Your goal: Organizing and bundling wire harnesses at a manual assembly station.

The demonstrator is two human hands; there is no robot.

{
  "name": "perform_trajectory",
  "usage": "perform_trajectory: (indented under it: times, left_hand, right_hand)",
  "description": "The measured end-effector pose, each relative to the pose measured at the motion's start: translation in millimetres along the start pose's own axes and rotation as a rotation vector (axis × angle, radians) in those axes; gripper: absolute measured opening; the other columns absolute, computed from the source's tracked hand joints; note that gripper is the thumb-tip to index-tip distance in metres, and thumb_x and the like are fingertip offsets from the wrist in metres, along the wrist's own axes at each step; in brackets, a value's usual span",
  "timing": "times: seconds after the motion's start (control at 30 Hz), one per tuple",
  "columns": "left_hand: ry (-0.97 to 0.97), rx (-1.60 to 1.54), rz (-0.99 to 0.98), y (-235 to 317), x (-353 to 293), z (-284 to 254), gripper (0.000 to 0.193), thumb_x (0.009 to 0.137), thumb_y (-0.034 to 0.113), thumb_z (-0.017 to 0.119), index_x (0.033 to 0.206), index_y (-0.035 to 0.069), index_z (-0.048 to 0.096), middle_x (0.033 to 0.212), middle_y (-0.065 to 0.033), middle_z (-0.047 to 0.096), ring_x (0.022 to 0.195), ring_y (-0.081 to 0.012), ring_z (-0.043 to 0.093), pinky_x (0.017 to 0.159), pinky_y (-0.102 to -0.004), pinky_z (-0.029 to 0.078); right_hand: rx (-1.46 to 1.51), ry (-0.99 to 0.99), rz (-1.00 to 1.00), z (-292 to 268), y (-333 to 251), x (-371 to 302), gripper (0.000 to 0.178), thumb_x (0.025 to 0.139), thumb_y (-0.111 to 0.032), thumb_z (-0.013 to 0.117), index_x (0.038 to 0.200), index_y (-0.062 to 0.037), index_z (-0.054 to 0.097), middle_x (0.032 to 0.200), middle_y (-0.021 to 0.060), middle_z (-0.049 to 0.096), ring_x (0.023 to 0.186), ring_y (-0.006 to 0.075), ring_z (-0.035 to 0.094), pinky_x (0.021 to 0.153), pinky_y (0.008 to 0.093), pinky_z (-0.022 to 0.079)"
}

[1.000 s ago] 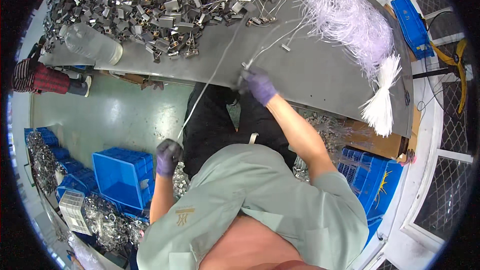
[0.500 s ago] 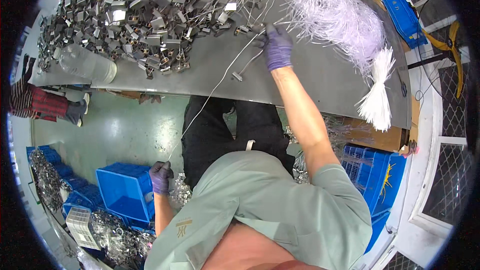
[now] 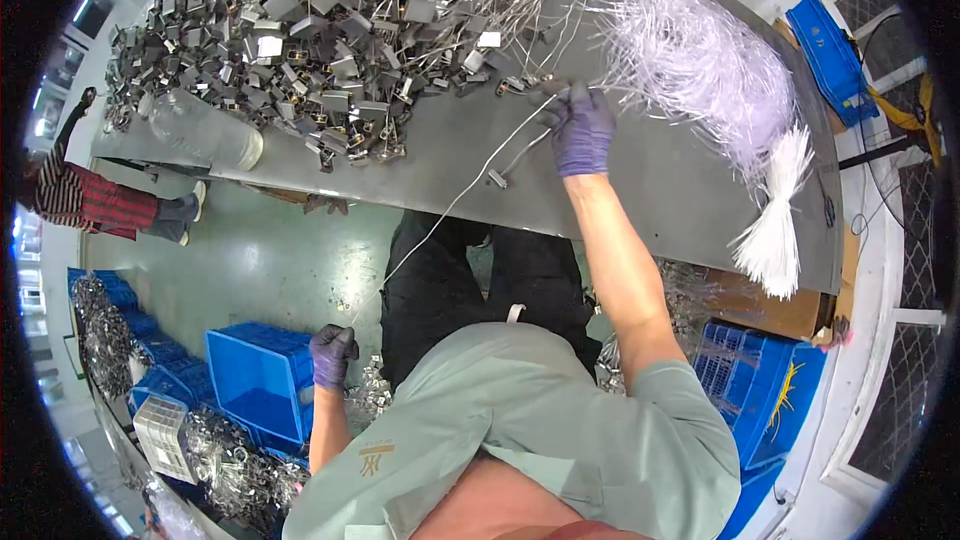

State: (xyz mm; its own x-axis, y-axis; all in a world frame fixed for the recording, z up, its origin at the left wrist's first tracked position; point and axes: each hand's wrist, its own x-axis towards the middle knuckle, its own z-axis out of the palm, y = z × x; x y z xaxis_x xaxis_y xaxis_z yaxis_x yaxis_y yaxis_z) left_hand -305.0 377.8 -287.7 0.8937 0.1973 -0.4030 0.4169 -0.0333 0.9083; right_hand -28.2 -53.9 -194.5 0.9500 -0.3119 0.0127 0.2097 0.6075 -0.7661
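A long thin white cable (image 3: pixel 440 221) runs slanting from the table down past its edge. My left hand (image 3: pixel 333 356), in a purple-grey glove, is closed on its low end, beside my hip. Over the table my right hand (image 3: pixel 581 132), gloved alike, pinches the cable's upper part. A short length with a small metal connector (image 3: pixel 497 178) at its tip hangs from the right hand's fingers. Left of that hand spreads a heap of small grey metal-cased parts (image 3: pixel 290 50). To its right lies a big bundle of thin clear-white strands (image 3: pixel 700 70), tied off into a white tuft (image 3: pixel 772 230).
A clear plastic bottle (image 3: pixel 205 130) lies at the table's left front. Blue crates (image 3: pixel 258 380) and heaped metal parts (image 3: pixel 235 475) stand on the floor at left. More blue crates (image 3: pixel 760 390) stand at right. Another person (image 3: pixel 100 195) is at far left.
The whole view has shifted slightly, the table sitting a little lower and more to the right. Both hands keep their hold on the cable. The person at far left now has an arm raised.
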Motion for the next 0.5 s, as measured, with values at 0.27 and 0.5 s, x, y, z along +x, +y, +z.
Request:
perform_trajectory:
  times: [0.27, 0.5]
  left_hand:
    - [-0.063, 0.047, -0.047, 31.9, 3.6, 26.5, 0.024, 0.081, 0.022, 0.067, 0.071, 0.002, 0.059, 0.059, -0.0073, 0.058, 0.05, -0.0142, 0.053, 0.048, -0.028, 0.043]
    - [-0.139, 0.056, 0.036, 82.5, 20.2, 96.5, 0.028, 0.084, 0.027, 0.066, 0.073, 0.002, 0.061, 0.057, -0.0032, 0.055, 0.049, -0.0109, 0.05, 0.046, -0.0258, 0.04]
  right_hand:
    - [-0.181, -0.127, 0.279, 6.0, -11.3, -11.0, 0.029, 0.086, -0.024, 0.066, 0.1, 0.0005, 0.059, 0.08, 0.007, 0.062, 0.063, 0.0132, 0.058, 0.054, 0.0263, 0.043]
    - [-0.859, -0.544, 0.319, 24.0, -14.3, -45.9, 0.034, 0.084, -0.027, 0.068, 0.098, 0.0036, 0.062, 0.077, 0.0105, 0.065, 0.068, 0.0152, 0.063, 0.06, 0.0279, 0.05]
